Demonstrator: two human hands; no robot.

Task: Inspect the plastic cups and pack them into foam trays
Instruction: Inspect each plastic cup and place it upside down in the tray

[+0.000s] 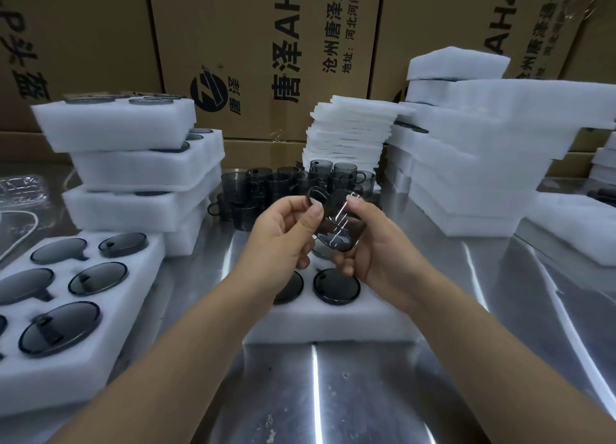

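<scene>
Head cam, looking down over both arms. The anchor here is the foam tray (pixel 333 323) lying flat on the steel table (pixel 333 397), dead centre.

Right above that tray both hands have one smoky see-through cup (pixel 340 232) up in the air, tipped over on its side. The left hand (pixel 283 233) pinches the cup's handle between thumb and forefinger. The right hand (pixel 373 243) has its fingers curled round the body from the other side. So both are gripping the same cup, and it touches nothing else.

In the tray itself, two dark cups (pixel 336 285) sit in pockets just under the hands, side by side. The left one is partly hidden by the wrist.

Behind the tray there's a cluster of loose cups (pixel 286 183) standing on the table, some stacked.

Left of the tray is a second tray (pixel 146 263), its pockets filled with dark round pieces. Behind that one, a wonky stack of filled trays (pixel 133 170).

Right of the centre tray, a tall pile of white foam blocks (pixel 483 163). Behind-right, next to the loose cups, a stack of thin foam sheets (pixel 346 137).

Cardboard boxes (pixel 253 43) with printed lettering wall off the back.
</scene>
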